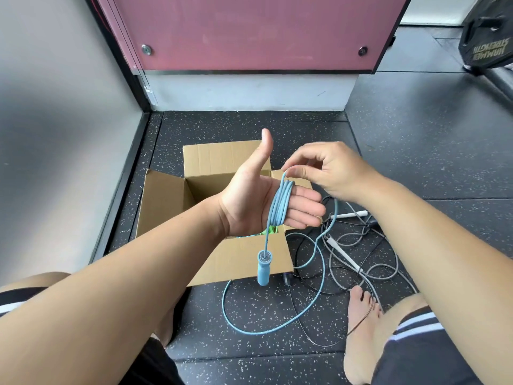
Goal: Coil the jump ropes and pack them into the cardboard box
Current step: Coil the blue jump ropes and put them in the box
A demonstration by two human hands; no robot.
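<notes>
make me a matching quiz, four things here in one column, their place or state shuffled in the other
1 blue rope
2 blue handle
3 cardboard box
4 grey rope

a open on the floor
b lying entirely on the floor, uncoiled
c wound round the left hand
d hanging below that hand

Pairs: 1-c, 2-d, 3-a, 4-b

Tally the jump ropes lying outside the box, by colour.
blue rope: 1
grey rope: 1
black rope: 1
Total: 3
</notes>
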